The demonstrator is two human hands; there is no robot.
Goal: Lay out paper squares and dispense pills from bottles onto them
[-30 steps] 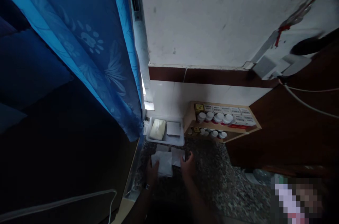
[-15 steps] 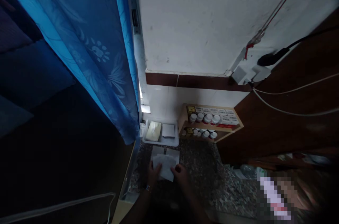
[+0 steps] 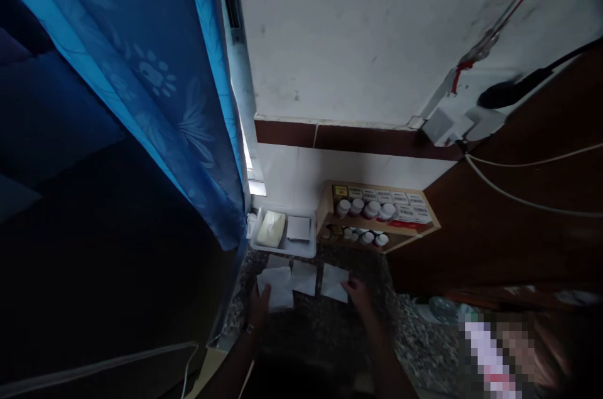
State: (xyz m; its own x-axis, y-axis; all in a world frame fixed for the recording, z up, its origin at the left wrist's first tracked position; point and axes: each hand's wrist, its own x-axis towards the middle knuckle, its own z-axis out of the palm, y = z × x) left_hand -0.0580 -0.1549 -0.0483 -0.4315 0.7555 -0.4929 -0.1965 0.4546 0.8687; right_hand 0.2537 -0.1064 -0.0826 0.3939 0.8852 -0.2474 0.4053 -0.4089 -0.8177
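My left hand (image 3: 259,303) is closed on several white paper sheets (image 3: 279,288), its thumb lying on top of them. My right hand (image 3: 358,294) pinches the right edge of a single white paper square (image 3: 333,281), low over the dark speckled countertop (image 3: 320,336). Between the two hands another paper square (image 3: 304,277) lies on the counter. A further paper square (image 3: 277,261) shows behind the left-hand sheets and is partly covered by them.
Behind the papers stands a white plastic tray (image 3: 287,250) holding a tissue pack (image 3: 272,229) and a small white stack (image 3: 298,228). A wooden rack (image 3: 325,207) with bottles and boxes is beside it. A blue curtain (image 3: 188,103) hangs left; plugged cables (image 3: 518,88) run right.
My right hand has moved right with one paper square, away from the other sheets. My left hand has shifted left with its sheets, uncovering more of the middle square.
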